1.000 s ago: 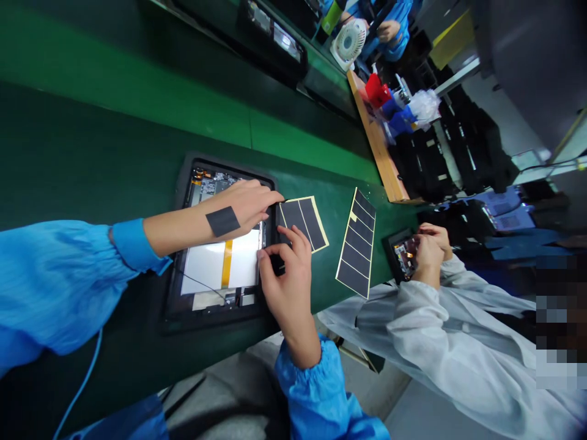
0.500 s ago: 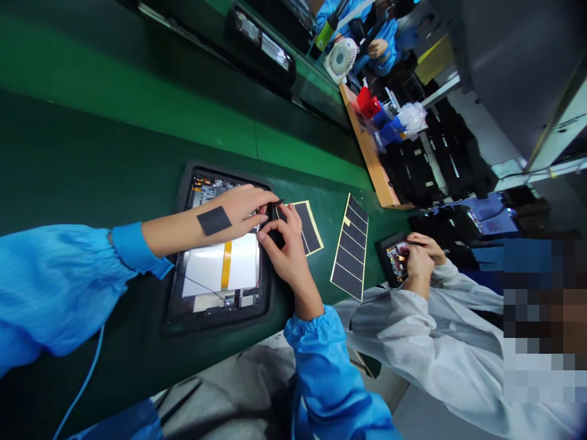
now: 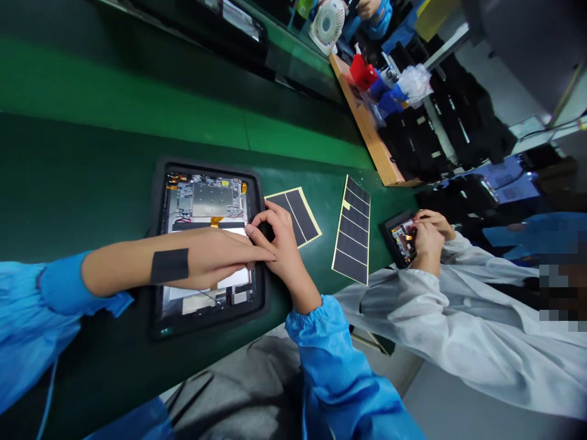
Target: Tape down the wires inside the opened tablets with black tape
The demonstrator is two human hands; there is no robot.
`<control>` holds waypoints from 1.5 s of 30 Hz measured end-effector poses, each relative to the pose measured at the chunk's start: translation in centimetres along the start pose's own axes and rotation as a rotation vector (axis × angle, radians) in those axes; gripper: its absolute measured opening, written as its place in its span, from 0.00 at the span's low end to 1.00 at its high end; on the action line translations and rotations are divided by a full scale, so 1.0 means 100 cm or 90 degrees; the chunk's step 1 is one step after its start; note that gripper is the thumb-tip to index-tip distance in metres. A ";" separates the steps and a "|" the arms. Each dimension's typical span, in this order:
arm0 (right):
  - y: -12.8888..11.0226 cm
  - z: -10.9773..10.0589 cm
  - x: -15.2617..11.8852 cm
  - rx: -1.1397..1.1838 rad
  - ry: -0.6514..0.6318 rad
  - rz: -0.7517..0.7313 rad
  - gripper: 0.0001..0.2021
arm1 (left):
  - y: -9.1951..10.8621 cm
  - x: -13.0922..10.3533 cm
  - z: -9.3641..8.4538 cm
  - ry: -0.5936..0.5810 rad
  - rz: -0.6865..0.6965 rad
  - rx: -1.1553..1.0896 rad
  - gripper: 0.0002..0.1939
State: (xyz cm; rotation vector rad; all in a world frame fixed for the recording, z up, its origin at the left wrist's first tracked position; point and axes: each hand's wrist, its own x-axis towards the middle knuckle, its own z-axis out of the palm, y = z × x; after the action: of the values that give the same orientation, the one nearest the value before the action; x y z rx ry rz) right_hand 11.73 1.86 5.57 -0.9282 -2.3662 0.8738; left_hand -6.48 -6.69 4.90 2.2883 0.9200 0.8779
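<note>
An opened tablet (image 3: 212,198) lies in a black foam frame (image 3: 260,183), its circuit board and silver-white battery area showing. Across it runs a black strip (image 3: 197,225), just below the board. My left hand (image 3: 217,256) reaches flat over the lower half, fingers stretched out toward the right edge and hiding part of the battery. On that wrist sits a black square patch (image 3: 169,266). At the frame's right edge, my right hand (image 3: 277,238) has thumb and forefinger curled together near the strip's right end; what they pinch, if anything, is hidden.
Right of the tablet lie a small sheet of black stickers (image 3: 298,214) and a longer sticker sheet (image 3: 353,235). Beyond, a co-worker's hands (image 3: 428,241) work on another opened device (image 3: 401,238). A wooden-edged board (image 3: 367,134) stands at the back.
My left hand has come down over the tablet, uncovering the circuit board, and its fingers have straightened. The dark piece earlier at my fingertips no longer shows there. The view has shifted slightly.
</note>
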 end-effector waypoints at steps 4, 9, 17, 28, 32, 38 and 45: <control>-0.001 0.000 -0.002 -0.004 -0.002 0.007 0.03 | -0.003 0.002 -0.012 0.008 -0.005 0.031 0.24; 0.001 0.001 0.000 0.008 -0.004 -0.006 0.11 | -0.012 0.008 -0.019 -0.014 -0.058 0.063 0.21; -0.013 -0.010 -0.028 0.057 0.088 -0.001 0.05 | -0.007 0.012 -0.025 0.012 -0.118 0.007 0.21; -0.038 0.000 -0.072 -0.124 0.008 -0.099 0.19 | -0.005 0.015 -0.025 0.093 -0.236 -0.075 0.23; -0.041 -0.001 -0.074 -0.137 -0.036 -0.085 0.26 | -0.014 0.012 -0.020 0.103 -0.216 0.005 0.26; -0.039 0.004 -0.079 -0.125 -0.080 -0.062 0.35 | -0.019 0.009 -0.017 0.095 -0.176 0.083 0.26; -0.035 0.004 -0.079 -0.084 -0.107 -0.014 0.37 | -0.005 0.012 -0.024 0.107 -0.228 0.083 0.23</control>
State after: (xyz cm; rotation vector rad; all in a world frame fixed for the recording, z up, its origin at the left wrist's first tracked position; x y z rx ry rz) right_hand 15.29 -5.94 6.37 -0.9085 -2.5995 0.8238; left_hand -7.72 -4.95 6.60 2.0805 1.4463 0.8790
